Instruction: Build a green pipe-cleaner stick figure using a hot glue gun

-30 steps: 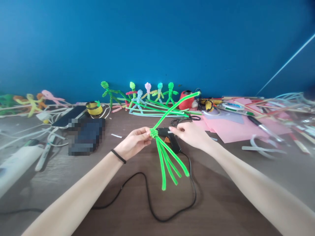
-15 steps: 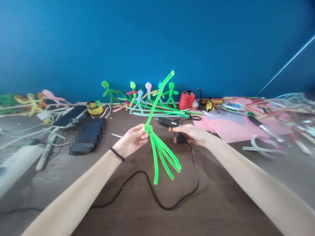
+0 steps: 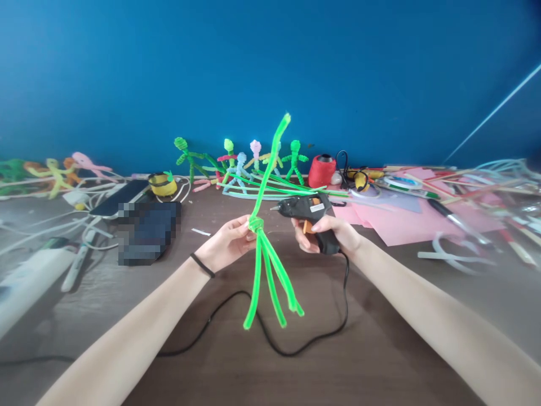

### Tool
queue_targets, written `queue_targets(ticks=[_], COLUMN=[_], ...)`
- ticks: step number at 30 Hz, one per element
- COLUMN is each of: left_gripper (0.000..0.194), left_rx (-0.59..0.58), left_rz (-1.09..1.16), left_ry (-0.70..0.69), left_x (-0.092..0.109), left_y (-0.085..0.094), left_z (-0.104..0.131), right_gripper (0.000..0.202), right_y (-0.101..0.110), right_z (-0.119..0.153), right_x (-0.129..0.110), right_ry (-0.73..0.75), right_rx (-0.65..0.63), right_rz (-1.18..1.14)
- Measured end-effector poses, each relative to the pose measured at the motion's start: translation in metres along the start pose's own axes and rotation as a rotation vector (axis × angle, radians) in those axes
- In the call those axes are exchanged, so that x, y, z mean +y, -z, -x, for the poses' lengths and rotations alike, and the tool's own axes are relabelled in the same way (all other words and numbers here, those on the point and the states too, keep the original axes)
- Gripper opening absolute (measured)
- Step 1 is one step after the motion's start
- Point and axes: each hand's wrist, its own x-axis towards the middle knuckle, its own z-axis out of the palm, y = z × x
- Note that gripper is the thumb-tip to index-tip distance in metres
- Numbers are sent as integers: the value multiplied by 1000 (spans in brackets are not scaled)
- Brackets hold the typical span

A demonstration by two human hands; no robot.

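Green stems (image 3: 265, 186) and a glue gun (image 3: 301, 207), held above the table (image 3: 321, 383).
Nearest, a black cord (image 3: 291, 354) curves; past it, the left hand (image 3: 227, 243) pinches the stems' knot (image 3: 256, 224), the right hand (image 3: 340, 232) grips the glue gun, nozzle near the stems; beyond, pink paper (image 3: 409, 223), then figures (image 3: 295, 159).

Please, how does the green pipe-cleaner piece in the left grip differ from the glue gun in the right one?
The green piece is bright green; the glue gun is mostly black with orange parts. The green piece has loose strands below its knot, while the glue gun has one black cord. Both are held, one in each grip.
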Motion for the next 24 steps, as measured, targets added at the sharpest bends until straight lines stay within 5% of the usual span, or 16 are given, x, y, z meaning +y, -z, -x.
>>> queue_targets(ticks=[24], left_gripper=[26], left_rx=[-74], left_rz=[-54], left_ry=[41], left_x=[-7], left_y=[-9], left_z=[3], right_gripper=[21], right_y=[-8], right_z=[-5], right_x=[4], right_ry=[85], right_rx=[-16], right_rz=[317])
